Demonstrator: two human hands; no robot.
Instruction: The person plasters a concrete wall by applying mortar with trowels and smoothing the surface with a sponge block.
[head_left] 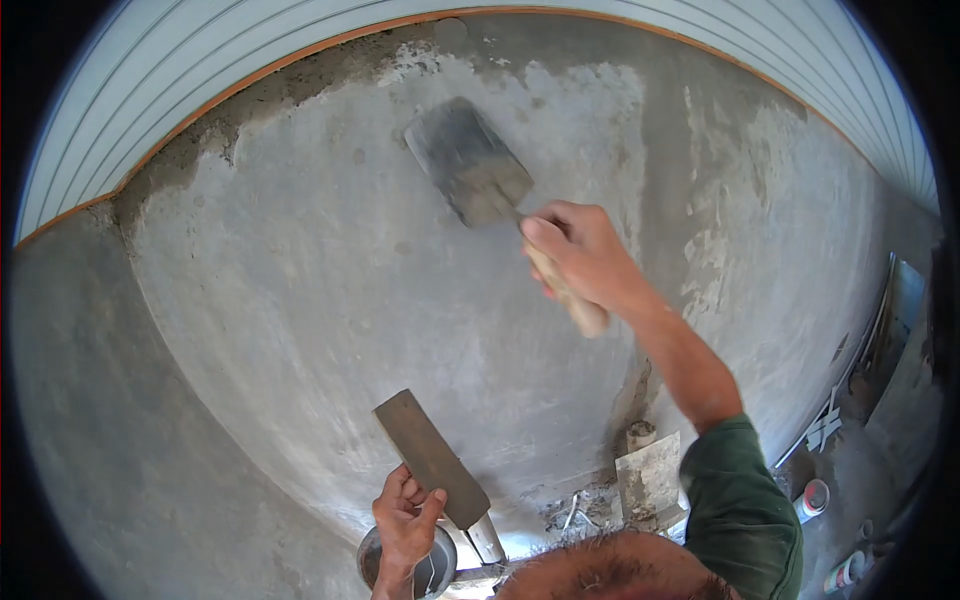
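White slatted ceiling (230, 50) and thin orange trim (500, 10) arch above the upper grip (575, 245); two pale cylindrical cans (811, 502) sit lower right.

From my remote station, I see the wall (330, 290) ahead, the ceiling (190, 85) above, the bucket (442, 572) low left of centre, and cans (812, 499) at lower right.
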